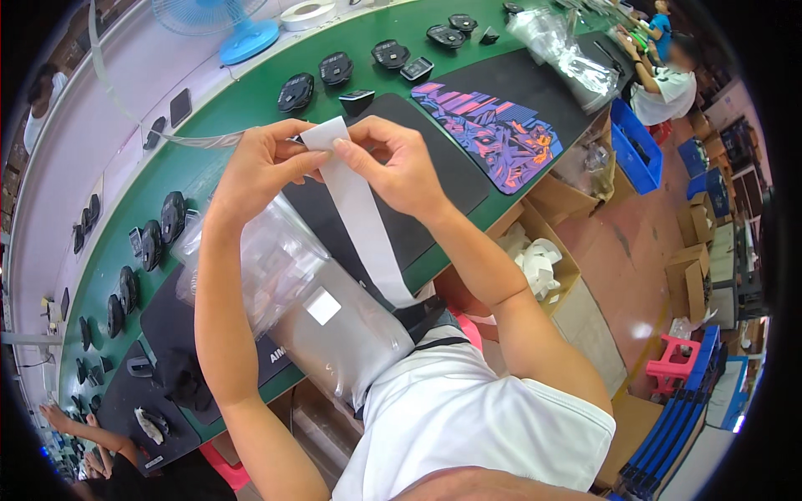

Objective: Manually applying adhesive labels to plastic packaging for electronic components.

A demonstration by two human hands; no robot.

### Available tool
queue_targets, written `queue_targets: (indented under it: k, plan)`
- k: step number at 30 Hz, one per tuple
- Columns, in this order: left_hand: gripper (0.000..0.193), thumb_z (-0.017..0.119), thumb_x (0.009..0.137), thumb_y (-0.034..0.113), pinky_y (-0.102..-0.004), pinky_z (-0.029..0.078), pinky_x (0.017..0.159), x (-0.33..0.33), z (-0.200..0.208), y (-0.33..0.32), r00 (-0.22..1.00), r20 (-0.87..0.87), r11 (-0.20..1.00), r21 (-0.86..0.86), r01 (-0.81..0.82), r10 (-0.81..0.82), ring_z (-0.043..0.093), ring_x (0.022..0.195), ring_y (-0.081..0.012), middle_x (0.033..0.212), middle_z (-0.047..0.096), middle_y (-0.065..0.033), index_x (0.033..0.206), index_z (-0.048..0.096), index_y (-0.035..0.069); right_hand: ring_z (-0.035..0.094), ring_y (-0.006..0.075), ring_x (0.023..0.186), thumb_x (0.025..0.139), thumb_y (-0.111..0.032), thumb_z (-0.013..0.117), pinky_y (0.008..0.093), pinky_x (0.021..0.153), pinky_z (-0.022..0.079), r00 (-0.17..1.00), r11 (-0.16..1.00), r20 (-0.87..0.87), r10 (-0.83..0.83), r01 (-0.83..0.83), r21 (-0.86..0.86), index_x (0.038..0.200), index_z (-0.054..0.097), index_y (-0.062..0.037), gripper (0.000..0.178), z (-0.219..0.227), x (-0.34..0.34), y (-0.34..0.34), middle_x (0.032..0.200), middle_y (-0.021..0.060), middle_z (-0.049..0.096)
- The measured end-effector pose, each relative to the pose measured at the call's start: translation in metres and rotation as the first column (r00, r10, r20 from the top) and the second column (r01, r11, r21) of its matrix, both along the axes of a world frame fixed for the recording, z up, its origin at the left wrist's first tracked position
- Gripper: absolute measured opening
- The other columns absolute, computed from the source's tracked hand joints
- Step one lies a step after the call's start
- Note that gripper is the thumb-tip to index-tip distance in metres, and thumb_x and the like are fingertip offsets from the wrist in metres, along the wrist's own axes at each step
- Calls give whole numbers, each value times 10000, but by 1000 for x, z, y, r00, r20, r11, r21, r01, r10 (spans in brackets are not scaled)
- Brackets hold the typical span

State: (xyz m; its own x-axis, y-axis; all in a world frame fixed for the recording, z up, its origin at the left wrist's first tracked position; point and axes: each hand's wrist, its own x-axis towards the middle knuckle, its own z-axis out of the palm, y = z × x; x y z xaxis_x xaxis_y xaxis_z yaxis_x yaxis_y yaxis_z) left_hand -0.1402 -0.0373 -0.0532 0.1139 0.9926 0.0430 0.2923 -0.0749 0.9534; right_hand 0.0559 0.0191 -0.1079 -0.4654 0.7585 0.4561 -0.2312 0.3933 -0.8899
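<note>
A long white paper strip [361, 219] is pinched between my two hands near its upper end and hangs down toward my lap. My left hand [266, 165] grips its left edge with thumb and fingers. On the other edge, the thumb of my right hand [399, 163] presses on the strip's face, its fingers curled behind. Below my left forearm lies a pile of clear plastic bags [284, 259]. The nearest bag [351, 334] overhangs the table edge and bears a white square label [323, 306]. A black mat [418, 175] lies beneath my hands.
Several black computer mice [296, 92] line the green table [251, 83]. A colourful mouse pad [493, 138] lies right, near more clear bags [568, 58]. A blue fan [249, 42] stands at the back. Cardboard boxes [551, 250] and a blue crate [635, 146] are right. Co-workers sit at both ends.
</note>
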Motion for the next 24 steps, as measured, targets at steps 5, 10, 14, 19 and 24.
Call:
queue_targets:
  k: [5,10,14,19,24]
  plan:
    - [239,722,905,195,-228,465,644,-8,-2,-3,996,-75,999,39,-35,38,642,721,-78,828,722,-27,1049,720,4,651,76,786,860,-149,771,230,659,497,986,986,53,-160,157,54,947,699,-13,177,-3,15,-1,895,19,692]
    - [273,721,915,273,-242,464,635,-2,-4,-3,994,-84,997,-22,73,-74,650,717,-75,777,715,-23,854,747,9,609,49,788,829,-126,802,191,615,429,981,973,-27,-191,193,126,997,683,-42,222,2,13,-8,917,-7,664]
    - [249,706,931,250,-237,458,610,-3,1,-5,983,-162,996,-19,88,-90,583,685,-43,748,719,-8,884,762,13,587,35,763,835,-133,801,187,597,399,991,989,0,-132,131,67,936,690,-47,173,2,9,-4,856,-31,659]
    - [330,706,921,336,-247,438,606,-3,3,-2,923,-335,978,25,209,-188,563,648,-51,726,728,-12,816,758,27,579,39,769,875,-123,767,195,656,446,997,998,34,-63,63,-14,940,672,-22,153,8,16,-4,859,-21,655]
    - [395,695,918,378,-301,534,669,-7,-1,2,924,-321,976,-2,217,-206,710,729,-150,788,750,-82,866,744,-10,578,70,800,848,-110,791,206,695,450,964,963,72,-254,246,107,995,666,-10,218,7,19,-14,922,7,645]
